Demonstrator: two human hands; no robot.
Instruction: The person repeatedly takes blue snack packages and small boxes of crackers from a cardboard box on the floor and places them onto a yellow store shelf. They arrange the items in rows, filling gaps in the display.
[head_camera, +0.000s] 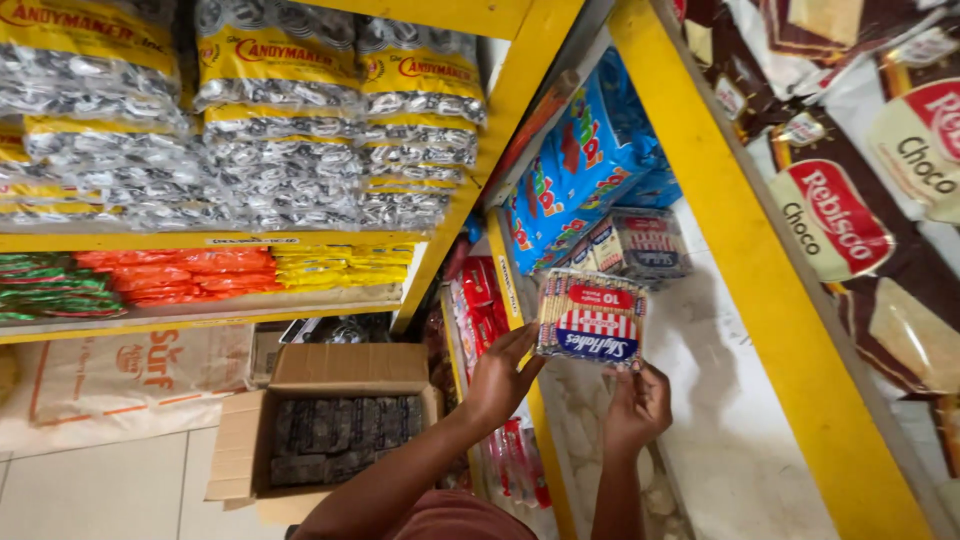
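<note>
**One cracker pack held in two hands at the yellow shelf**

You hold a single pack of crackers (591, 319), clear wrap with a red, white and blue label, up against the pale shelf board (720, 420) inside the yellow frame (745, 250). Your left hand (500, 378) grips its left edge, thumb and fingers closed on the wrap. Your right hand (638, 405) supports the lower right corner from below, fingers curled onto it. Both hands are closed on this one pack.

Just behind it, deeper on the same shelf, sits one more visible bundle of the same crackers (640, 243), and behind that a stack of blue snack bags (580, 165); how many bags, you cannot tell.

To your left, the upper shelf carries three columns of silver-and-yellow candy bags (290, 110). Below them lie three flat stacks: green (45, 288), orange-red (185, 275) and yellow (345, 266). On the floor stands one open cardboard box (345, 415) filled with dark packets. At far right hang brown-and-white biscuit bags (850, 210).
</note>
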